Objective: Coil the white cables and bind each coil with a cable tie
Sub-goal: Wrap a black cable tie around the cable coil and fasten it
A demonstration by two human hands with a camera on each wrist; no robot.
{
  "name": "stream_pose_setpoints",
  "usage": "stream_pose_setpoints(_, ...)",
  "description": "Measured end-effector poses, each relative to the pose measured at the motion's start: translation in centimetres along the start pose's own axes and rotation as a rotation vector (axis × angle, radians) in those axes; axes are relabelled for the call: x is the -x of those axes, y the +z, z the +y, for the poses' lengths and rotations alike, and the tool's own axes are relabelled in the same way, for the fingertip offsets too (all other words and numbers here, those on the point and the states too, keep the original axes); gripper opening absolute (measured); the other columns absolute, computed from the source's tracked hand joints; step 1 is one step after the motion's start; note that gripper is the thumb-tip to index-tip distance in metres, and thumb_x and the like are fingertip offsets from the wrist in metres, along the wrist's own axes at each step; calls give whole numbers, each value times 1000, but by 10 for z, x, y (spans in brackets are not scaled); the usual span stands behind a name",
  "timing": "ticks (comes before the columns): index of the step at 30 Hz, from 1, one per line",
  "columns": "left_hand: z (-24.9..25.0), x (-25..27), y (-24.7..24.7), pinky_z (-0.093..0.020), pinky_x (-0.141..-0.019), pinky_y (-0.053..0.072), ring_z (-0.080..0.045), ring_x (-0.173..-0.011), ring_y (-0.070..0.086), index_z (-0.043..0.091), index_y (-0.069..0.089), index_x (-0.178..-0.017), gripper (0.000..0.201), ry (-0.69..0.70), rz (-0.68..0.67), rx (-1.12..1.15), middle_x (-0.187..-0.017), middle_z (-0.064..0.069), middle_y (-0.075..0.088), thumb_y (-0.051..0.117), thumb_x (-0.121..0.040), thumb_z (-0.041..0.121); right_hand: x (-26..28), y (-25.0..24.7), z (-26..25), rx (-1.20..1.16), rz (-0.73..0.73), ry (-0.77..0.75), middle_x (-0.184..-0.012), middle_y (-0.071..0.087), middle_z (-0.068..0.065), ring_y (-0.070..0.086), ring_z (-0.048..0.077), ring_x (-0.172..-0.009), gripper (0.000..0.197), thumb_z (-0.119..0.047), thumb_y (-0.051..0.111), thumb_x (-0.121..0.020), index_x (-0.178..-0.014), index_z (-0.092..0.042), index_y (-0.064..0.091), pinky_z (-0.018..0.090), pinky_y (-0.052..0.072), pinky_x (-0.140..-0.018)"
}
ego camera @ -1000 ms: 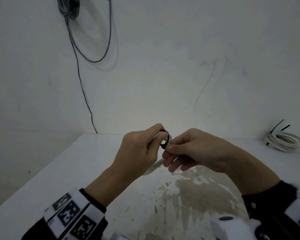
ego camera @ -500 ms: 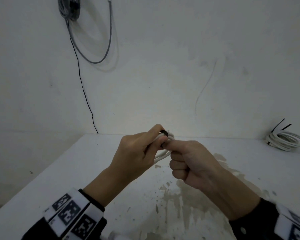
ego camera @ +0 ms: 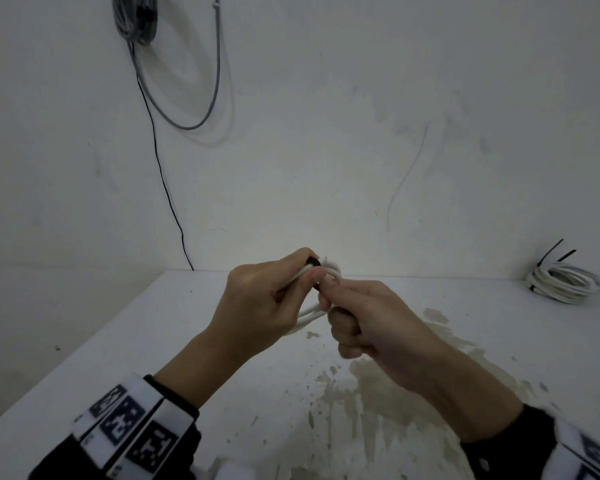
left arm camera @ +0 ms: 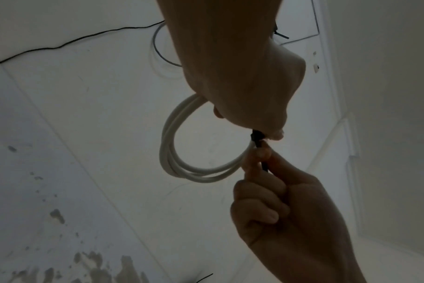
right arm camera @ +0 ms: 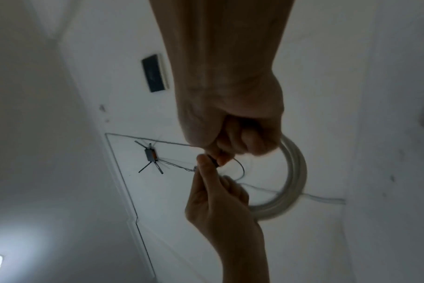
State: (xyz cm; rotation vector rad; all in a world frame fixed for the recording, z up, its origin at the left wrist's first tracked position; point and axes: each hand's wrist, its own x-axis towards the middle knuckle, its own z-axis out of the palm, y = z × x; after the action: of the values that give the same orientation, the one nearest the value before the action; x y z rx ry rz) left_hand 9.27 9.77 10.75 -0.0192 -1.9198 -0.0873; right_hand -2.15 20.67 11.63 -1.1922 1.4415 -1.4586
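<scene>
Pinching the small coil of white round cable (left arm camera: 182,153) above the stained white desk (ego camera: 153,341), the left hand (ego camera: 260,299) steadies it so the right hand (ego camera: 371,323), fingers clenched on the black plastic cable tie (left arm camera: 257,139), can cinch it tight

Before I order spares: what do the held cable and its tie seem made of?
Cable: smooth white jacket, probably PVC or rubber; it bends into even loops with a soft sheen. Tie: thin black strap, likely nylon; too small to be sure.
</scene>
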Motion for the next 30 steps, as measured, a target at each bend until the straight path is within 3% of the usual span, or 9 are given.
stream_pose_setpoints(3, 1, 2, -1, -7, -47, 35, -11, -48, 43, -2, 69, -81, 23, -6, -51, 12, -50, 6, 50, 56, -88, 16, -2, -10, -3, 198, -122, 52, -65, 67, -3, 65, 9, -63, 31, -27, 42, -99, -93, -10, 66, 25, 49, -68)
stream_pose_setpoints(5, 1, 6, 2, -7, -48, 35, -12, -50, 45, -2, 69, -81, 20, -13, -75, 4, -50, 1, 55, 57, -87, 13, -2, -10, -3, 112, -115, 55, -87, 73, 5, 67, 11, -69, 28, -19, 46, -98, -99, -2, 69, 20, 49, -60)
stream_pose_setpoints(7, 0, 9, 5, -8, -49, 34, -13, -51, 43, -2, 68, -81, 19, -22, -87, -20, -49, -1, 54, 57, -87, 13, -1, -4, -1, 36, -66, 47, -66, 63, 3, 44, 7, -44, 26, -14, 49, -96, -84, -1, 70, 15, 34, -41)
stream_pose_setpoints(10, -1, 10, 7, -10, -49, 32, -12, -51, 39, 0, 68, -84, 18, -7, -104, -26, -49, -1, 51, 57, -87, 13, -4, 2, 5, -70, 67, 85, -43, 31, -7, 19, 6, -37, 41, -13, 55, -91, -51, -17, 62, 16, 15, -35)
stream_pose_setpoints(15, -3, 11, 10, -9, -49, 32, -12, -49, 39, 3, 68, -92, 15, 20, -72, -19, -48, 1, 49, 59, -86, 14, -5, 7, 9, -338, 152, 159, -41, 18, -8, 13, 5, -32, 29, -6, 59, -86, -64, -19, 46, 11, 11, -32)
stream_pose_setpoints(19, -7, 17, 11, -14, -45, 38, -12, -45, 45, 2, 70, -97, 25, -30, -62, -25, -51, 6, 56, 55, -89, 21, -5, 10, 12, -335, 212, 124, -39, 21, -8, 15, 5, -31, 19, -6, 61, -85, -70, -12, 50, 12, 14, -33)
stream_pose_setpoints(21, -5, 19, 14, -10, -46, 36, -5, -43, 45, 7, 68, -104, 28, -246, -63, 111, -48, 17, 51, 49, -93, 24, -6, 12, 11, -303, 251, 84, -40, 23, -7, 17, 6, -33, 11, -6, 62, -85, -76, 0, 64, 14, 15, -34)
stream_pose_setpoints(25, 1, 10, 13, -23, -48, 33, -10, -46, 33, 10, 59, -95, 41, -935, -214, 714, -50, 8, 38, 28, -100, 37, -10, 9, 12, -266, 330, 12, -35, 30, -8, 21, 7, -32, 13, -5, 62, -84, -80, 6, 67, 16, 16, -35)
stream_pose_setpoints(30, 1, -5, 5, -30, -55, 47, -22, -51, 49, 7, 53, -83, 53, -1245, -489, 978, -58, -6, 50, 26, -96, 50, -11, 4, 16, -111, 324, -60, -33, 45, -9, 23, 8, -33, 15, -5, 64, -84, -73, 5, 69, 16, 19, -36)
